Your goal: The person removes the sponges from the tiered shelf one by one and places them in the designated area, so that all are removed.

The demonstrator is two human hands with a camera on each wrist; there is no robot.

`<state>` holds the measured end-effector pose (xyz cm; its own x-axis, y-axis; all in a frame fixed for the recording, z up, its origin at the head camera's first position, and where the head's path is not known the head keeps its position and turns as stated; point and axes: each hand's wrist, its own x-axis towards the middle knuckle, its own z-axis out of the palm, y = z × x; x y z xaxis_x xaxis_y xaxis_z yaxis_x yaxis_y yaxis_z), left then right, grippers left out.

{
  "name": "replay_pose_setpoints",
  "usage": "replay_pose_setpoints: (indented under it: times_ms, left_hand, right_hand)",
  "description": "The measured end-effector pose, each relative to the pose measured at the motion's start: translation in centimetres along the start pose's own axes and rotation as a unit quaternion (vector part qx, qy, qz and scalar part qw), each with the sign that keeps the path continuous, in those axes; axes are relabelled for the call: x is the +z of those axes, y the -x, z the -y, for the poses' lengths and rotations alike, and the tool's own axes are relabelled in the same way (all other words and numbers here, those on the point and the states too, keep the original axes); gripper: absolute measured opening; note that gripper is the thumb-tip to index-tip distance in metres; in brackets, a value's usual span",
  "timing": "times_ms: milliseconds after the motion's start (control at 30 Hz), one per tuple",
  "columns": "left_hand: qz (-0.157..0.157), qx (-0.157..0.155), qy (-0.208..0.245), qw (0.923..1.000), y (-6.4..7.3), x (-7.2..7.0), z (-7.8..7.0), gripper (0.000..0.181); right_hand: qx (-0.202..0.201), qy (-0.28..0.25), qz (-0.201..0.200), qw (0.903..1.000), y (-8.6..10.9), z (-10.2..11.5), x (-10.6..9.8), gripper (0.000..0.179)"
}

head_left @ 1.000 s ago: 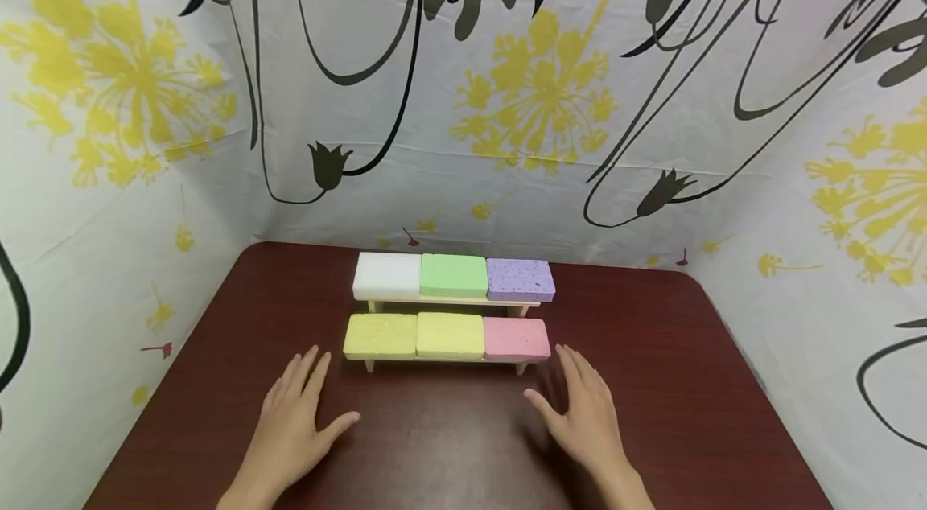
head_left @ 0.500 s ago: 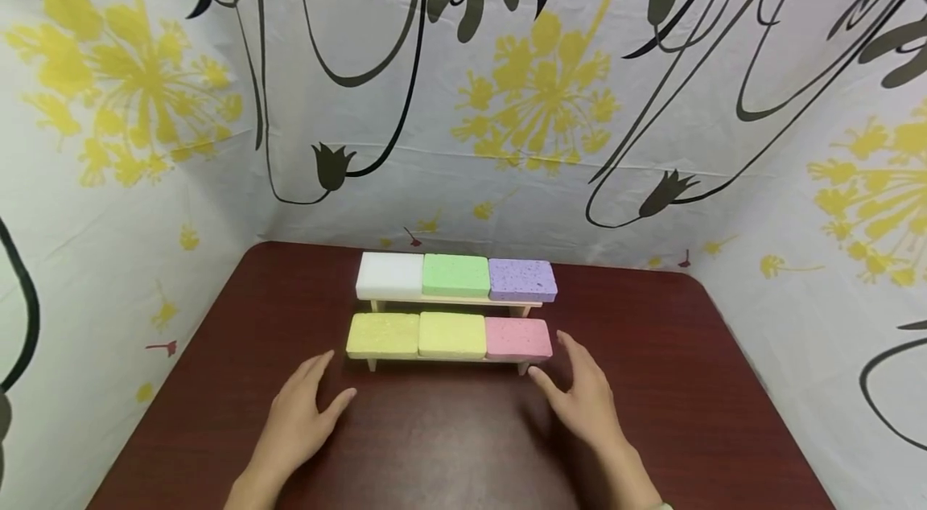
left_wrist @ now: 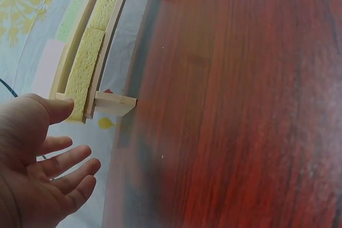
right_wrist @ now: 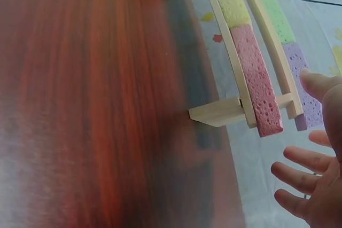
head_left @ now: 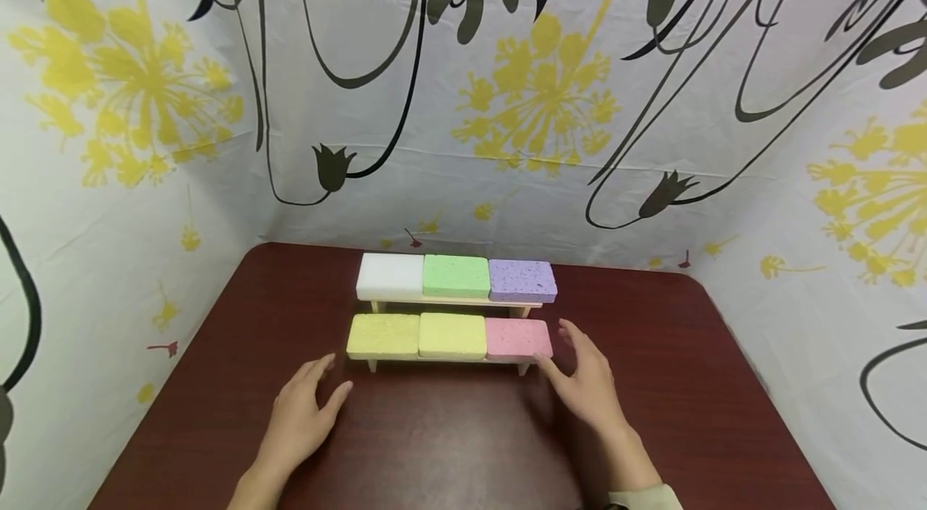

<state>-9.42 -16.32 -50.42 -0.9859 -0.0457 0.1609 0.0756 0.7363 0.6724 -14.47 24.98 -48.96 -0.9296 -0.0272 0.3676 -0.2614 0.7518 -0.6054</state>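
Observation:
A pale wooden stand [left_wrist: 115,100] of two raised tiers holds a row of sponges on each. In front lie a darker yellow sponge [head_left: 382,335], a lighter yellow sponge [head_left: 452,335] and a pink sponge [head_left: 517,338]; behind them are a white block [head_left: 389,276], a green sponge [head_left: 455,276] and a purple sponge [head_left: 522,280]. My right hand [head_left: 590,389] is beside the pink end, fingers parted and holding nothing; its thumb tip overlaps that sponge's front corner in the head view. My left hand [head_left: 295,423] hovers near the stand's left end, thumb and fingers spread, holding nothing.
Dark red-brown table [head_left: 449,446] with a glossy wood grain lies under the stand. White cloth [head_left: 463,204] printed with yellow flowers and dark stems hangs behind and along both sides. A light sleeve cuff [head_left: 647,497] shows at the right wrist.
My right hand has moved forward, its thumb reaching the pink sponge's corner in the head view. My left hand has drawn its fingers a little closer together. The sponges keep their places on the stand.

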Motion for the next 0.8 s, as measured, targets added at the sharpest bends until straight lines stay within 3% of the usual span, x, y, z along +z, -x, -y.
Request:
replay_pose_setpoints:
  times_ms: [467,800]
  left_hand:
    - [-0.008,-0.021,0.056,0.9982,-0.8,1.1,0.3,0.041]
    - [0.018,-0.085,0.124,0.9885,-1.3,1.6,0.4,0.038]
  right_hand:
    - [-0.011,0.006,-0.003,0.9999,-2.0,0.0,-0.4,0.072]
    - [-0.026,-0.006,-0.023,0.9994,-3.7,-0.5,-0.5,0.073]
